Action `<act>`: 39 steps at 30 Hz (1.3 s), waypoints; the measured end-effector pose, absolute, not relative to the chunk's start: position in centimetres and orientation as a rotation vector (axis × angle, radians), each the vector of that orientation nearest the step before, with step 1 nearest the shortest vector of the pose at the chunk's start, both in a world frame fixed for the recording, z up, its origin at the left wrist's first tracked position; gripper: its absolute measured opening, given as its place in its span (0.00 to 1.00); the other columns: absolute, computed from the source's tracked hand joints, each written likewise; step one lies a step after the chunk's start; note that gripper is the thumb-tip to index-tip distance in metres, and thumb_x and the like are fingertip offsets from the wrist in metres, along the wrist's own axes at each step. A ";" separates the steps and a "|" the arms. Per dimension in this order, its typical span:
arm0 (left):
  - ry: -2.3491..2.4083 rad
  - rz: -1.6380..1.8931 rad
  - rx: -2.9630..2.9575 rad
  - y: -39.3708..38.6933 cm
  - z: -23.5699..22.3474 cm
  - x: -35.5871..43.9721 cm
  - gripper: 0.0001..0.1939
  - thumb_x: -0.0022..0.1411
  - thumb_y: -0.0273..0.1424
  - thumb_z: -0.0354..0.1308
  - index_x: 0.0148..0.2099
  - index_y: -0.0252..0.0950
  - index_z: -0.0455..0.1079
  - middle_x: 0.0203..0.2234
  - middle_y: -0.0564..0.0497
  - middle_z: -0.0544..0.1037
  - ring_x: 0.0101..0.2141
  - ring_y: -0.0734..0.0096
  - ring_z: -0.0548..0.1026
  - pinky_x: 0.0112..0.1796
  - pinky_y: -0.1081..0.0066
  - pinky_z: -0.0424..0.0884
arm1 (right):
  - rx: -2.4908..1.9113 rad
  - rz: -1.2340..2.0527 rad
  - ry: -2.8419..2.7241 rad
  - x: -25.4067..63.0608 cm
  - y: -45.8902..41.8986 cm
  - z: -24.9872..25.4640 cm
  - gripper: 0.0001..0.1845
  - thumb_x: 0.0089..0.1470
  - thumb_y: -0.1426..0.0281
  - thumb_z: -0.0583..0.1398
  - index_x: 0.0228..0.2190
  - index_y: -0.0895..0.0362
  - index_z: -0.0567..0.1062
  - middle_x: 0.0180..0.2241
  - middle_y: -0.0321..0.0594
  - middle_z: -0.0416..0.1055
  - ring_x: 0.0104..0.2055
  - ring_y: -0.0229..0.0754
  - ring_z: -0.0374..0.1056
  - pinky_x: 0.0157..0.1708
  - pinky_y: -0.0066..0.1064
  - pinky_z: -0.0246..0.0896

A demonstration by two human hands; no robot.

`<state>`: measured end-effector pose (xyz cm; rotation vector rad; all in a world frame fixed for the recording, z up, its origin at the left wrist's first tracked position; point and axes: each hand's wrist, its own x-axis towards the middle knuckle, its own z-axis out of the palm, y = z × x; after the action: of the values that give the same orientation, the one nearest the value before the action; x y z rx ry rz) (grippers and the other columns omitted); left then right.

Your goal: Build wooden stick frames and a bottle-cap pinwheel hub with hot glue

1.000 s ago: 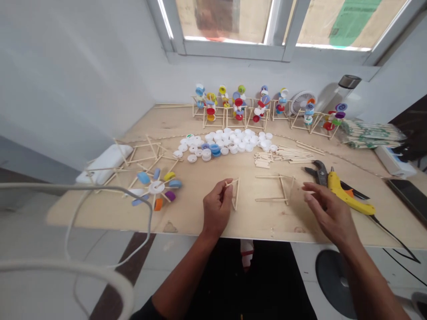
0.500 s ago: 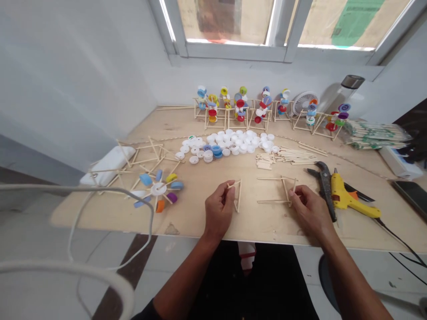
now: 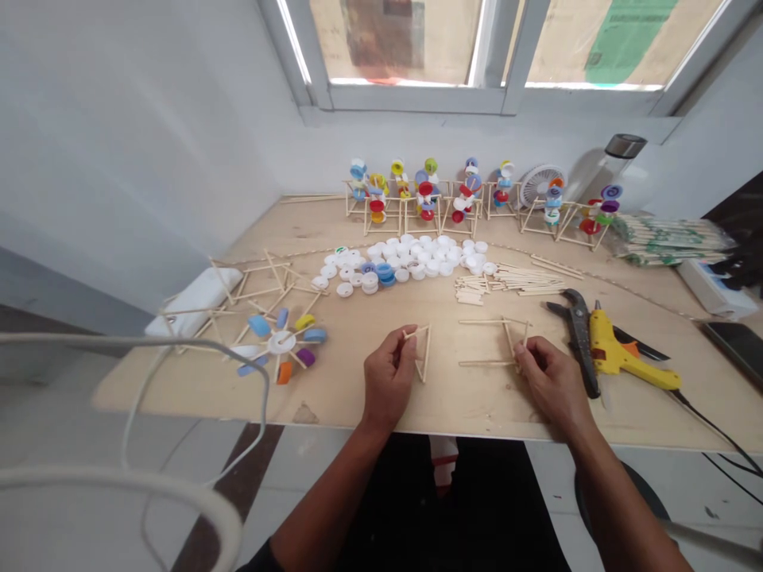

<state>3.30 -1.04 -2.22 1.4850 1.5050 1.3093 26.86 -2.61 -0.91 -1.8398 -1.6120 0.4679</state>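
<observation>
Near the table's front edge, my left hand pinches a small triangle of wooden sticks that stands up from the tabletop. To its right, my right hand grips the near end of a wooden stick frame, whose two long sticks point left toward the triangle. A gap separates the two pieces. Beyond them lies a pile of loose wooden sticks. Right of my right hand are pliers with dark handles and a yellow glue gun.
White bottle caps are heaped mid-table. A wheel of sticks with coloured caps lies at left beside more stick frames. Finished-looking cap wheels on stands line the back, near a small fan and a bottle. A white cable loops at left.
The view has shifted slightly. Both hands keep their holds on the stick triangle and the stick frame, with almost no movement.
</observation>
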 end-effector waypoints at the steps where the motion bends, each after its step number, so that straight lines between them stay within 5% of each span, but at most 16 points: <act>1: 1.505 1.310 1.486 -1.0 -2.3 3.3 0.15 0.61 0.36 0.50 0.46 0.34 0.71 0.27 0.51 0.77 0.28 0.72 0.74 0.29 0.75 0.68 | -1.825 0.487 -1.605 26.9 -2.6 -1.0 0.19 0.54 0.56 0.52 0.23 0.56 0.68 0.17 0.32 0.62 0.20 0.35 0.59 0.22 0.26 0.51; 14: 1.506 1.319 1.501 -0.9 -1.9 3.9 0.15 0.61 0.36 0.50 0.45 0.33 0.71 0.23 0.52 0.75 0.25 0.73 0.72 0.29 0.75 0.68 | -1.580 0.879 -1.456 25.4 -3.7 -1.1 0.17 0.55 0.58 0.54 0.22 0.56 0.67 0.18 0.34 0.63 0.23 0.36 0.60 0.24 0.26 0.53; 39: 1.493 1.317 1.516 -1.0 -1.8 4.3 0.16 0.60 0.36 0.51 0.45 0.32 0.71 0.20 0.56 0.68 0.20 0.79 0.63 0.24 0.78 0.61 | -1.613 0.822 -1.562 24.2 -3.1 -1.7 0.18 0.55 0.57 0.53 0.22 0.56 0.66 0.18 0.32 0.60 0.22 0.35 0.57 0.24 0.26 0.53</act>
<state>4.25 -0.99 -1.81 1.5164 1.4929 1.3167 24.19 -3.08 -1.73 -1.6129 -1.5616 0.8222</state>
